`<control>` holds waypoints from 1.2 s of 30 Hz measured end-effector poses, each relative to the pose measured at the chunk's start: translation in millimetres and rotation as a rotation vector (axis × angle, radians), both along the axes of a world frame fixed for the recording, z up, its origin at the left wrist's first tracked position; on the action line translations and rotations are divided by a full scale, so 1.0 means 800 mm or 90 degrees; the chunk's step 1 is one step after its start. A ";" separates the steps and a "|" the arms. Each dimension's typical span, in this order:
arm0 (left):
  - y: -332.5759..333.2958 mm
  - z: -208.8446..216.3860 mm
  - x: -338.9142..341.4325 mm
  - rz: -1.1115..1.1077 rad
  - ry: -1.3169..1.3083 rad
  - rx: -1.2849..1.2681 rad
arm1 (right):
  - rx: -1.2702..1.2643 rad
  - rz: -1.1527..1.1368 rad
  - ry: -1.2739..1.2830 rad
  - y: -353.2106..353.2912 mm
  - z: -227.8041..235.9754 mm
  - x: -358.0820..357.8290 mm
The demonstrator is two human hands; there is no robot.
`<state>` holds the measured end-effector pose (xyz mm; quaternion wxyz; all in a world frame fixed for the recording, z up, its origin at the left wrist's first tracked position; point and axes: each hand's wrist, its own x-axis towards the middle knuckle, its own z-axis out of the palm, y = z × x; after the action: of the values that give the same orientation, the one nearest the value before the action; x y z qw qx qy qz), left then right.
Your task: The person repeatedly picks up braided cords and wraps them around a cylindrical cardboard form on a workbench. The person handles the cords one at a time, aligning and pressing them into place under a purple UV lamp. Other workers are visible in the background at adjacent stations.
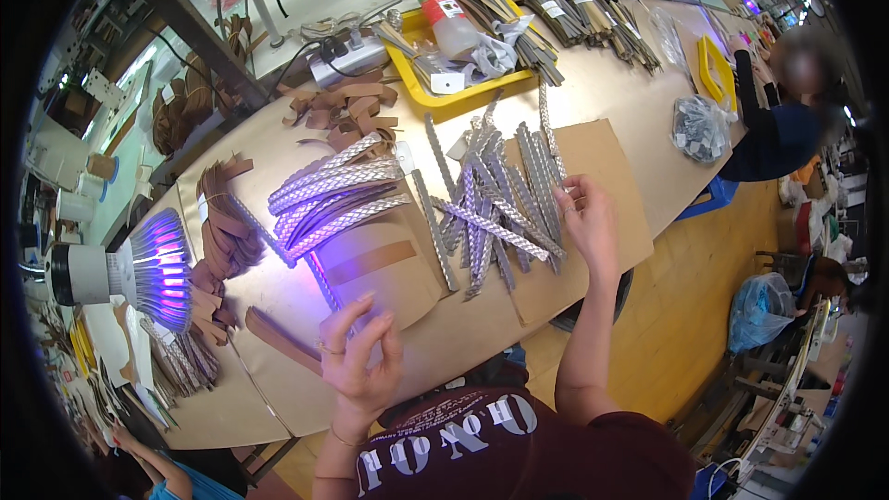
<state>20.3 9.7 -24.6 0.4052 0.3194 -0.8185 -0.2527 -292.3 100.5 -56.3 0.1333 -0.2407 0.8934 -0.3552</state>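
Note:
My right hand (590, 222) is over the right side of a pile of short braided strips (482, 194), its fingers closed at the lower end of a silver braided strip (548, 125). Beneath the pile lies a brown cardboard sheet (607, 162). Near the table's front edge, my left hand (361, 356) is raised with bent fingers apart and nothing visible in them. Beyond it, a looped bundle of long silver braid (343, 190) rests by a brown board (394, 292). A flat brown strip (375, 262) lies across that board.
A lit lamp (153, 268) with a finned head stands at the left, casting purple light. Brown leather strips (227, 222) are heaped beside it. At the back, a yellow tray (440, 104) holds a bottle (452, 28) and strips. Another person (778, 134) sits at the right.

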 end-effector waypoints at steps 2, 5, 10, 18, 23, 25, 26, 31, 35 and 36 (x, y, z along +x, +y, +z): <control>0.003 0.001 -0.004 -0.032 -0.006 -0.021 | 0.020 0.005 0.008 -0.003 -0.009 -0.009; 0.006 0.003 -0.010 -0.077 -0.018 -0.061 | 0.068 0.030 0.090 -0.011 -0.023 -0.008; 0.002 0.012 -0.018 -0.134 -0.026 -0.110 | 0.088 0.045 0.236 -0.028 -0.037 0.003; -0.011 0.019 -0.016 -0.115 0.011 -0.104 | 0.068 0.047 0.121 -0.022 -0.015 -0.002; -0.011 0.021 -0.005 -0.100 0.041 -0.015 | -0.125 0.030 0.090 -0.015 0.019 0.006; -0.013 0.024 -0.001 -0.087 0.064 0.052 | -0.236 0.083 -0.059 -0.015 0.050 0.022; -0.016 0.026 0.001 -0.094 0.120 0.208 | -0.273 0.138 -0.182 -0.012 0.070 0.033; -0.056 0.030 0.009 -0.112 0.418 0.625 | -0.158 0.448 -0.442 -0.064 0.120 0.111; -0.084 0.024 0.033 -0.077 0.545 0.637 | -0.061 0.579 -0.423 -0.125 0.122 0.160; -0.089 0.022 0.042 -0.036 0.522 0.641 | -0.019 0.596 -0.410 -0.137 0.123 0.168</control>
<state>54.3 -61.5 -7.1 0.4786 0.3265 -0.3866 -0.7176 -157.7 -8.8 42.0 0.5389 -0.4922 0.6007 -0.3263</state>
